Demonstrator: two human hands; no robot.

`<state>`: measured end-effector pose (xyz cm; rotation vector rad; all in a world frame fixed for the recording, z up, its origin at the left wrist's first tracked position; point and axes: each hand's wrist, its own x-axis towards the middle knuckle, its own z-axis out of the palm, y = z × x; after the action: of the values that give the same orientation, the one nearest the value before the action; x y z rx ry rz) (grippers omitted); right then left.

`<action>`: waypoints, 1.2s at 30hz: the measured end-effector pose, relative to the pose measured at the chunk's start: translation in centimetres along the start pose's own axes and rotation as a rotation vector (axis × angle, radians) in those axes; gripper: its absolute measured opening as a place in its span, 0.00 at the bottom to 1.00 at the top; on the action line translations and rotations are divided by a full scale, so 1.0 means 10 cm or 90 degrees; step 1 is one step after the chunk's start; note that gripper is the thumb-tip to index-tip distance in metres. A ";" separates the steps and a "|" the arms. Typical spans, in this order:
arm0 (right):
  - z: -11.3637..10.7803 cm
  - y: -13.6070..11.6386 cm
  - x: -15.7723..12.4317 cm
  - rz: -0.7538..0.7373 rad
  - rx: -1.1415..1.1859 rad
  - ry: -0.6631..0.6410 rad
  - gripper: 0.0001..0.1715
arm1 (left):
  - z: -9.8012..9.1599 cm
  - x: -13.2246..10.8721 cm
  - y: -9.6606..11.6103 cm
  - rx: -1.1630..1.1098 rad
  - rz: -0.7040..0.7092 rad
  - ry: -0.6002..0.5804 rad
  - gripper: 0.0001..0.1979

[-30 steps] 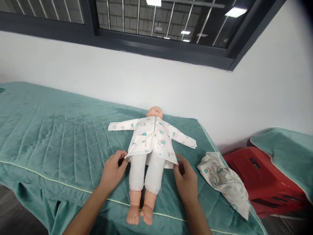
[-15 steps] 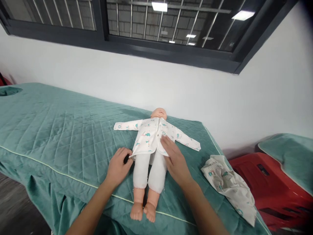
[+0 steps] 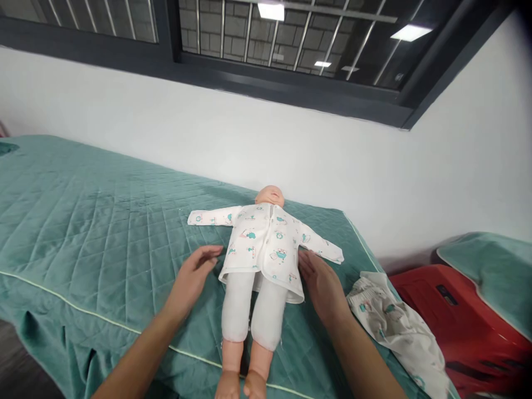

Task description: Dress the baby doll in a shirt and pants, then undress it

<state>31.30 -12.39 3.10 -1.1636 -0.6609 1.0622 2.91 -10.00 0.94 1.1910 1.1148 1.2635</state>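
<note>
A baby doll (image 3: 270, 195) lies on its back, its head toward the wall and its bare feet toward me. It wears a white printed jacket (image 3: 261, 244) with its front edges meeting at the middle and both sleeves spread sideways. White padded legs show below the hem. My left hand (image 3: 198, 271) hovers just beside the jacket's left edge, fingers apart and holding nothing. Against the jacket's right side rests my right hand (image 3: 325, 282), its fingers stretched out and partly hidden along the cloth.
The doll lies on a green quilted bed cover (image 3: 124, 221). Crumpled white printed cloth (image 3: 399, 327) lies at the bed's right edge. Beyond it stands a red plastic chair (image 3: 440, 310) with a green cushion (image 3: 490, 266) behind. A white wall and a barred window rise at the back.
My left hand has let go of the jacket's hem and moved slightly up. My right hand has slid from the jacket's front to its right side, and the right front panel now lies flat.
</note>
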 end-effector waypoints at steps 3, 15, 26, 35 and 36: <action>0.08 0.00 0.29 0.169 0.094 0.015 0.10 | 0.17 0.31 0.11 -0.249 -0.144 -0.090 0.15; 0.33 0.00 0.75 0.168 0.093 -0.176 0.21 | 0.69 1.12 0.07 -0.501 -0.375 -0.219 0.15; 0.17 -0.07 1.16 0.138 0.085 -0.208 0.24 | 0.97 1.46 0.00 -0.510 -0.384 -0.218 0.16; 0.02 0.01 1.26 0.092 0.102 -0.229 0.23 | 0.85 1.56 0.01 -0.574 -0.317 -0.045 0.12; 0.01 0.01 1.27 0.095 0.105 -0.224 0.23 | 0.82 1.59 -0.01 -0.587 -0.306 -0.022 0.12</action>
<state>36.10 -0.76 1.79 -0.9012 -0.7504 1.4406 11.38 5.68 2.16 0.2287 0.5938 1.1488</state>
